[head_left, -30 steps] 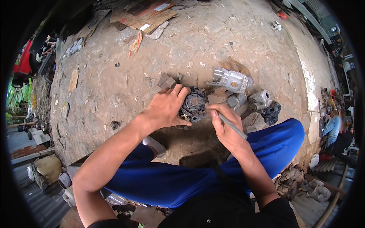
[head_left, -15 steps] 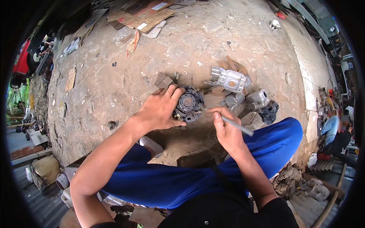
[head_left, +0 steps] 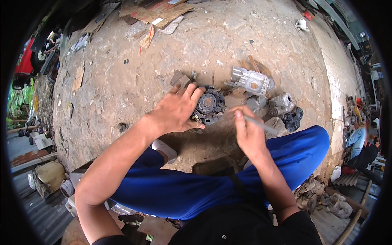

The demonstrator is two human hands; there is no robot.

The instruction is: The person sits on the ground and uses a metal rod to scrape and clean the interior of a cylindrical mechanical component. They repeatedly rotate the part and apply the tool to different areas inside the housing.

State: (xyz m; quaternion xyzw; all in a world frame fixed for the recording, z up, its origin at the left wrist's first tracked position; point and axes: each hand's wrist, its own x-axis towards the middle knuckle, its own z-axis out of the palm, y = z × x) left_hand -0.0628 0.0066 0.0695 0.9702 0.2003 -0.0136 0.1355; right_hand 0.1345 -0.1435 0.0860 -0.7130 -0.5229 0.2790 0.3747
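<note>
My left hand is closed round the left side of a dark, round, greasy metal part with a rusty centre, lying on the stony ground in front of me. Just right of it my right hand grips a grey metal rod, blurred by motion; whether its tip touches the part is unclear. A blocky dark piece lies just behind my left fingers. Silvery metal castings, a cylindrical housing and a black plastic bag lie to the right of the part.
Cardboard scraps lie at the far edge of the rough floor. A red vehicle stands at left. Corrugated metal and clutter line both sides. Another person sits at the far right. My blue-trousered legs are bent in front of me.
My right hand and the rod have shifted slightly right and the rod's angle has changed a little, now smeared by motion. My left hand still holds the dark part.
</note>
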